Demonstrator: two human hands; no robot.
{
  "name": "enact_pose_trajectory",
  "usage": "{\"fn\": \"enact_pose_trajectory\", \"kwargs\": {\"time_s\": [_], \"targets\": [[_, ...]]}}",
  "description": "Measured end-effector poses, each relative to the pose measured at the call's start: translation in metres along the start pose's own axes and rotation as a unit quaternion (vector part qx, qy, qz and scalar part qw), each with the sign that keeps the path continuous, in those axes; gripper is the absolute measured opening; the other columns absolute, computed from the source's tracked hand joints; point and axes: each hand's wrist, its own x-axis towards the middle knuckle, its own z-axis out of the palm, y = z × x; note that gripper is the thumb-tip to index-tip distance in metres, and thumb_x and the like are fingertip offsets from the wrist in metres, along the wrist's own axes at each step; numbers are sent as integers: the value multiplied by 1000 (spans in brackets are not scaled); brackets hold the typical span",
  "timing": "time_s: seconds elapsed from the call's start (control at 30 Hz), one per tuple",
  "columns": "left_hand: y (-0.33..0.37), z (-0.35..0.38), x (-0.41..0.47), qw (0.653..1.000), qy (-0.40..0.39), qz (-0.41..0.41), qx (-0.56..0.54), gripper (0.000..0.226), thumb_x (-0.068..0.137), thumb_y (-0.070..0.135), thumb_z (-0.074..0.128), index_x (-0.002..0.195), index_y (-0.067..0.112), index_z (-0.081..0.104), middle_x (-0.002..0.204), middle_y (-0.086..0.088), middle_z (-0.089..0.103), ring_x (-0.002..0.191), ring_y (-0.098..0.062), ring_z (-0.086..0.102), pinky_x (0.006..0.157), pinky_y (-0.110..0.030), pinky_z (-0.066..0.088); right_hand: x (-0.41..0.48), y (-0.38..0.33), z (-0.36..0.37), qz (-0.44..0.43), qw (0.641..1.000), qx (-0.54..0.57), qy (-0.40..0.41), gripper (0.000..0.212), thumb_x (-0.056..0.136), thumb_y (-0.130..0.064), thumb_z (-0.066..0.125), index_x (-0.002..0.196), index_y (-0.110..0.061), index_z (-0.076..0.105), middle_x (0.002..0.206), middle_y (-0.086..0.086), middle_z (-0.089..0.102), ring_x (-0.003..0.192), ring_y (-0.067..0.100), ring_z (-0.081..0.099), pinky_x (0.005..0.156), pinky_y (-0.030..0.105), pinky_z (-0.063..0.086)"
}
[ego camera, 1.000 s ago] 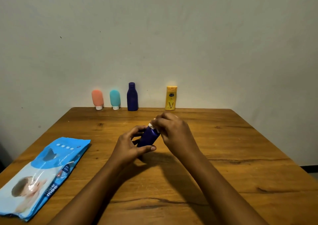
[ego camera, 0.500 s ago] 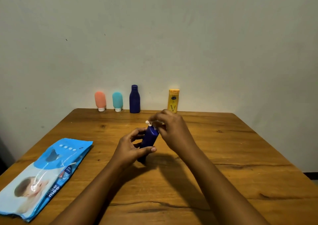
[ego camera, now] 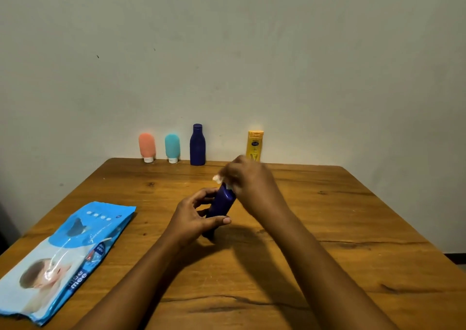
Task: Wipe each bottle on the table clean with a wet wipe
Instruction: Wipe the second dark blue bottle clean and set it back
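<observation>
Fingers of left hand [ego camera: 191, 220] grip blue bottle [ego camera: 223, 203] | right hand [ego camera: 252, 182] pinches wipe [ego camera: 216, 178] (blurred)

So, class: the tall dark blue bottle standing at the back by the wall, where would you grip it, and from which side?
Grip the tall dark blue bottle by its wide straight body, below the narrowing neck, from the front: the wall is right behind it and the teal tube beside it, so the front looks freest.

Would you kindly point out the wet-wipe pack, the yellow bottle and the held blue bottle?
wet-wipe pack [ego camera: 63, 261], head view, middle of its front face.
yellow bottle [ego camera: 255, 144], head view, on its label.
held blue bottle [ego camera: 222, 202], head view, bare body between the hands.
</observation>
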Motion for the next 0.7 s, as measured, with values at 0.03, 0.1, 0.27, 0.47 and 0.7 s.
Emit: {"fn": "enact_pose_trajectory", "kwargs": {"time_s": [0.03, 0.1, 0.27, 0.47, 0.7], "targets": [[0, 0, 0, 1000, 2, -2, -3, 69, 51, 33, 85, 113, 39, 56, 121, 12, 61, 116, -5, 56, 98, -29, 48, -6, -5, 6, -15, 1000, -18, -5, 30, 88, -15, 61, 118, -19, 60, 118, -1, 55, 106, 14, 51, 86, 24, 46], [1, 0, 0, 1000, 4, -1, -11, 63, 56, 24, 86, 109, 39, 55, 118, 13, 61, 115, -5, 56, 98, -29, 47, -24, -8, 11, -35, 998, -39, 16, 34, 86, -17, 63, 120, -17, 58, 120, 1, 53, 108, 16, 49, 85, 23, 44], [-2, -3, -1, 1000, 9, 2, -24, 58, 65, 11, 85, 107, 40, 59, 117, 13, 64, 115, -4, 56, 97, -29, 46, -49, 0, -6, -19, 1000, -6, -15, 27, 90, -17, 59, 116, -23, 63, 114, -6, 56, 100, 10, 53, 82, 19, 44], [0, -4, -3, 1000, -6, -1, -26, 63, 55, 24, 85, 109, 41, 57, 118, 16, 61, 114, 0, 56, 92, -21, 45, -1, 11, -6, 67, 994, 82, 26, 22, 91, -12, 57, 110, -20, 66, 109, -4, 59, 96, 4, 52, 73, 8, 39], [-4, 4, -5, 1000, -25, 13, -6, 67, 58, 19, 89, 112, 42, 57, 122, 15, 62, 117, -2, 56, 85, -13, 48, -25, 11, 16, 103, 985, 118, 71, 25, 91, -11, 57, 113, -21, 66, 109, -7, 59, 96, 1, 52, 73, 6, 41]]}}
